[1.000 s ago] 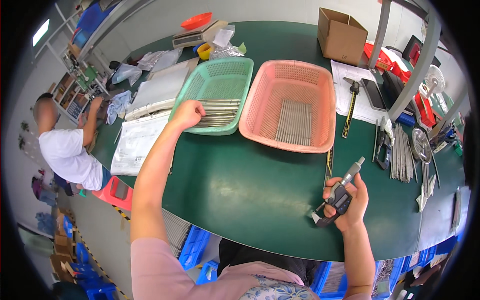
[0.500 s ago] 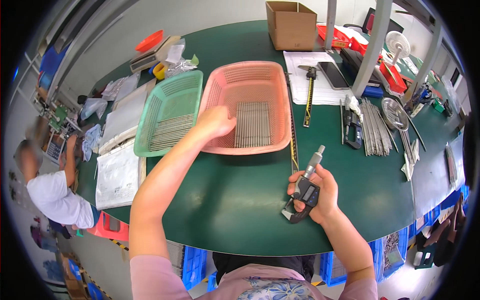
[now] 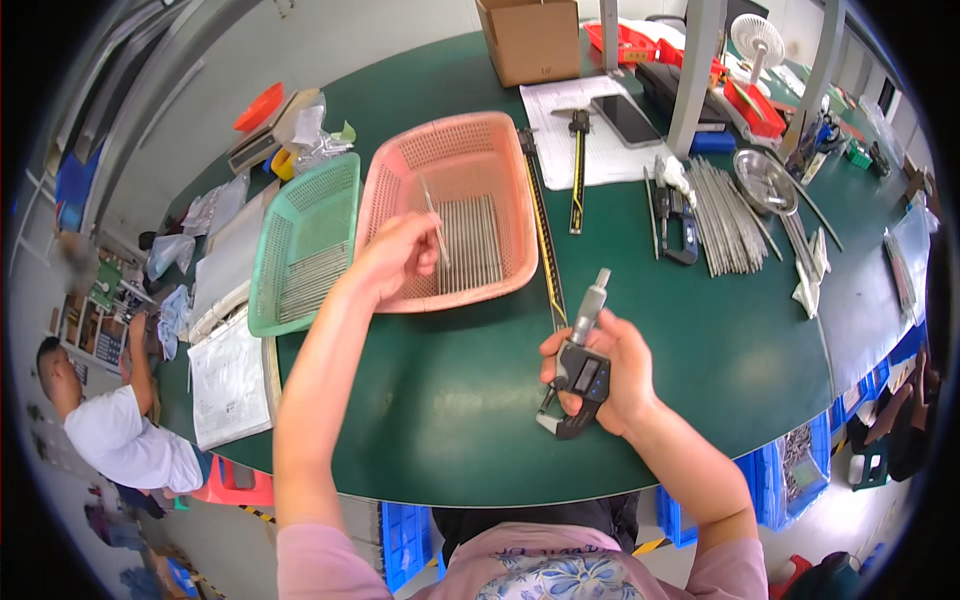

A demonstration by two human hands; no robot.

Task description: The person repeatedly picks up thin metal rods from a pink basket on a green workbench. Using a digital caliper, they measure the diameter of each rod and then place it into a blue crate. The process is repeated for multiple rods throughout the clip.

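Over the near left part of the pink basket (image 3: 515, 160), my left hand (image 3: 402, 255) is closed on a thin metal rod (image 3: 434, 208) tilted upright. Below it in that basket lies a row of similar metal rods (image 3: 470, 240). My right hand (image 3: 625, 375) grips a digital micrometer (image 3: 583, 372) above the bare green tabletop, its silver thimble pointing up and away and its frame toward me. Nothing shows between the micrometer's jaws. Left of the pink basket, a green basket (image 3: 262, 250) holds more rods in a row.
Calipers (image 3: 578, 170) and a phone (image 3: 627, 120) lie on papers behind. Loose rods (image 3: 725, 220), another micrometer (image 3: 682, 235) and a metal dish (image 3: 765, 180) are to the right. A folder of papers (image 3: 232, 380) sits at left, near a seated co-worker (image 3: 130, 430).
My left hand has lifted a rod out of the row in the pink basket. The whole view has shifted a little; the right hand still holds the micrometer.
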